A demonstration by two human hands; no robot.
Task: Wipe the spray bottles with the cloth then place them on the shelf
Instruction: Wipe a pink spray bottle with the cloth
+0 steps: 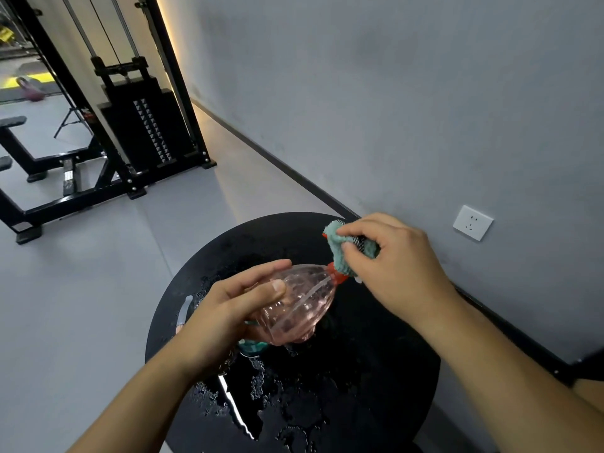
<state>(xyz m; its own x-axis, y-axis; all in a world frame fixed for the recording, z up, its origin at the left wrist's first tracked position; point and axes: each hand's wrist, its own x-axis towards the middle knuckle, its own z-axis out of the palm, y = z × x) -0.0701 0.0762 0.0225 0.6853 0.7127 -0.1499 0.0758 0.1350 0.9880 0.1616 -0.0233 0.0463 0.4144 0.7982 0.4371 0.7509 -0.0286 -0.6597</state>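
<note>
The left hand (225,308) grips a clear pink spray bottle (299,304) around its wide lower body, fingers (261,273) curled over the top and the thumb laid along the near side. The bottle is tilted on its side above the middle of the round black worktop (376,371), its base toward the person and its neck pointing to the far edge by the wall. A red collar (336,273) rings the neck. The right hand (392,256) pinches a teal cloth (340,250) bunched over the bottle's spray head, fingertips and thumb closed on the fabric; the head itself is mostly hidden under the cloth. Water drops and puddles (261,387) lie over the near half of the worktop. Under the left hand, a teal-green thing (251,346) shows partly near the left edge; what it is cannot be told. A pale tube-like piece (184,310) lies at the left rim. A white wall socket (472,223) sits on the grey wall to the right, and black gym machines (137,125) stand on the floor beyond.
</note>
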